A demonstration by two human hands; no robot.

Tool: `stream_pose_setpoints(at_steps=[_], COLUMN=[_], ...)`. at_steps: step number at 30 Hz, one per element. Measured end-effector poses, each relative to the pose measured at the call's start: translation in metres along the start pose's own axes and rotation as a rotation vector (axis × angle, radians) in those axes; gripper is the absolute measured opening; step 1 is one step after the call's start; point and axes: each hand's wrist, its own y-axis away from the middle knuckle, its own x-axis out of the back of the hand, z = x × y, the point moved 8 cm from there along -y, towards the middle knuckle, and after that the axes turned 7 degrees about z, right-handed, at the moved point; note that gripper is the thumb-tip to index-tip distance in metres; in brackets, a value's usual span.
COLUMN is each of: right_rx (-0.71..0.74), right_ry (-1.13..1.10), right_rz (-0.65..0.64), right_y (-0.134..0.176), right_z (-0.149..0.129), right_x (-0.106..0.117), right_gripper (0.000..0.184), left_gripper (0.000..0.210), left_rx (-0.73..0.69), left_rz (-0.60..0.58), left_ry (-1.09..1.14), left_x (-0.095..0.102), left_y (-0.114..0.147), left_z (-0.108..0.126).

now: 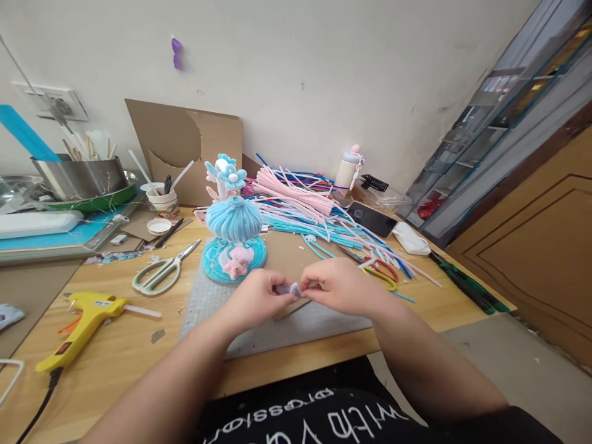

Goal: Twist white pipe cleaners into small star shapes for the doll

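Between my two hands is a small pale lavender fuzzy piece (293, 288), which looks like bent pipe cleaner. My left hand (256, 296) is closed on it with thumb and forefinger. My right hand (340, 285) is pinched at its right end; whether its fingertips grip that same piece is hidden. Both hands are over a brown cardboard sheet (289, 250) on a grey cutting mat (203, 320). Just beyond my left hand stands a blue pipe-cleaner ornament (234, 219) with flowers on top and a pink star (235, 263) on its round base.
Pipe cleaners (296, 194) in pink, white and blue are heaped behind my hands. Scissors (161, 269) and a yellow glue gun (87, 320) lie at left. Yellow-and-orange-handled scissors (382, 277) rest at right, near a phone (371, 219). A bottle (346, 171) stands by the wall.
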Motion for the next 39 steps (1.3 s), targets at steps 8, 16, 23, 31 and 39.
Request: stream_pose_setpoints(at_steps=[8,16,23,31,39], right_rx=[-0.13,-0.17,-0.289,-0.348,-0.257], right_ry=[-0.993,-1.187,-1.029,-0.82,-0.509], right_rz=[0.029,0.478,0.614,0.45,0.207], right_y=[-0.002,0.006,0.008,0.008,0.001], right_z=[0.012,0.02,0.032,0.036,0.024], right_x=[-0.019,-0.025,-0.024,-0.03,-0.01], right_gripper=[0.02,0.013,0.012,0.012,0.01], left_gripper=[0.015,0.013,0.017,0.022,0.014], left_rx=[0.173,0.165,0.034,0.014,0.134], left_rz=[-0.192,0.035,0.219,0.327,0.354], left_ry=[0.801,1.132,0.945,0.383,0.271], left_x=[-0.015,-0.012,-0.001,0.013,0.016], left_y=[0.004,-0.002,-0.006,-0.003,-0.002], left_z=[-0.002,-0.006,-0.009,-0.006,-0.011])
